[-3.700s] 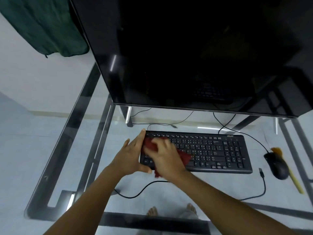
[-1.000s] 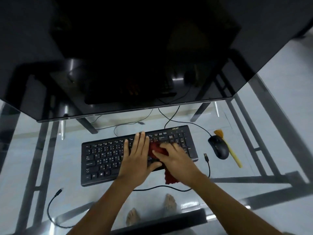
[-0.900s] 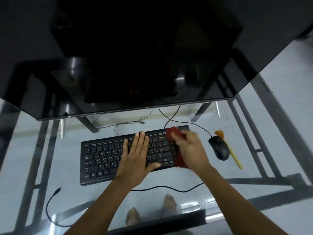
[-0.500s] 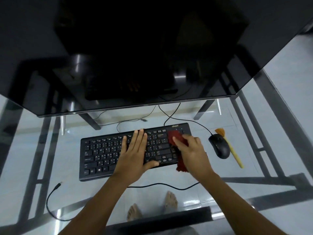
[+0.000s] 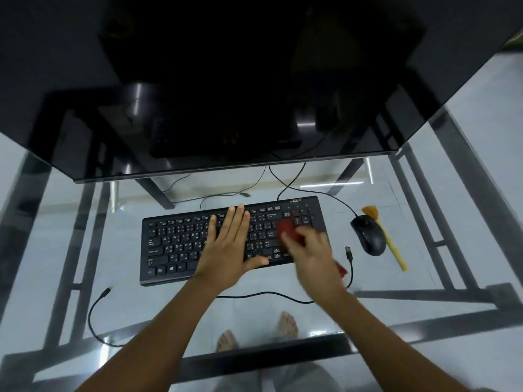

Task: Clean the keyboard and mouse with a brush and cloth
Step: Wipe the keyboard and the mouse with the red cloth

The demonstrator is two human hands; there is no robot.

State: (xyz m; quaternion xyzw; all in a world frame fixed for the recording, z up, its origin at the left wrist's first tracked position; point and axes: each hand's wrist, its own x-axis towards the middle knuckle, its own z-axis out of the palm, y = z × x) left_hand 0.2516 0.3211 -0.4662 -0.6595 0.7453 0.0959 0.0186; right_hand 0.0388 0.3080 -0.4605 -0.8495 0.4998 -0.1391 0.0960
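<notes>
A big black screen (image 5: 254, 80) stands at the far edge of the glass table (image 5: 396, 281). The black keyboard (image 5: 175, 244) lies in the middle. The left hand (image 5: 226, 256) rests flat on its keys, fingers straight. The blurry right hand (image 5: 314, 258) holds a red cloth (image 5: 287, 230) on the keyboard's right end. Nearer the right edge, the yellow brush (image 5: 392, 246) and the mouse (image 5: 369, 234) lie side by side.

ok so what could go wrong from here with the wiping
1. The right hand rubs the red cloth at the right end of the keyboard, close to the mouse and brush; a wide stroke could knock them.
2. The cloth's loose corner lies near a loose cable plug and might snag it.
3. The left hand presses flat on keys, so it may type stray input if the keyboard is connected.
</notes>
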